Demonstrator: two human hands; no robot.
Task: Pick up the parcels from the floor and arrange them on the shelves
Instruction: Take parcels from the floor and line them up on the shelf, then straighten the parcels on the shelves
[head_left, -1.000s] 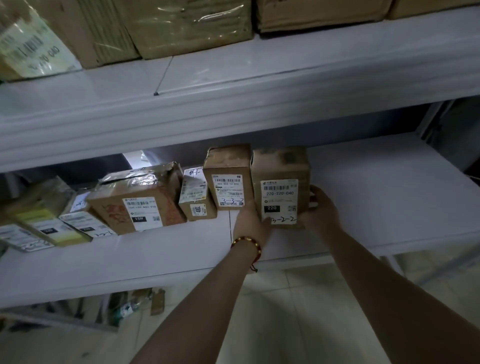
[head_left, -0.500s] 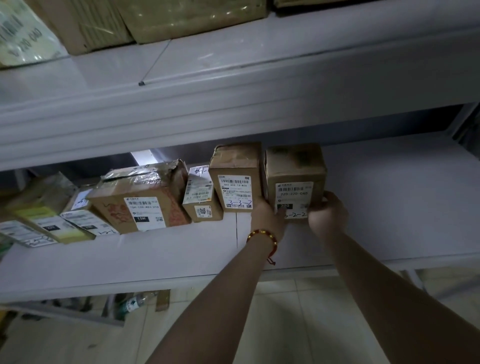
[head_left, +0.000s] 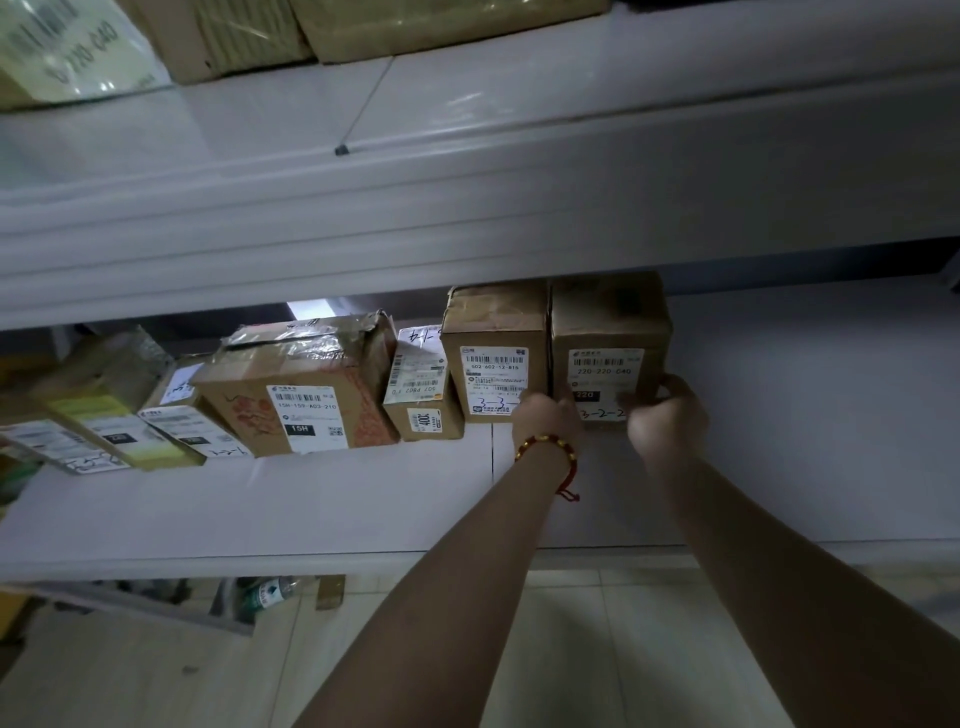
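Parcel 220-220-040 (head_left: 608, 332) upright on middle shelf (head_left: 805, 415), long axis vertical, left face touching neighbouring parcel (head_left: 493, 338). Lies directly ahead of both hands, lower front edge between them. Right hand (head_left: 667, 421) curled round lower right corner, gripping. Left hand (head_left: 545, 418) curled at seam between parcels; grip not determinable. Judgement: placement near complete; withdrawal path clear toward person.

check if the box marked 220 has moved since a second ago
Yes. The box marked 220 slid back on the shelf; its front now lines up with the neighbouring box, where before it stuck out.
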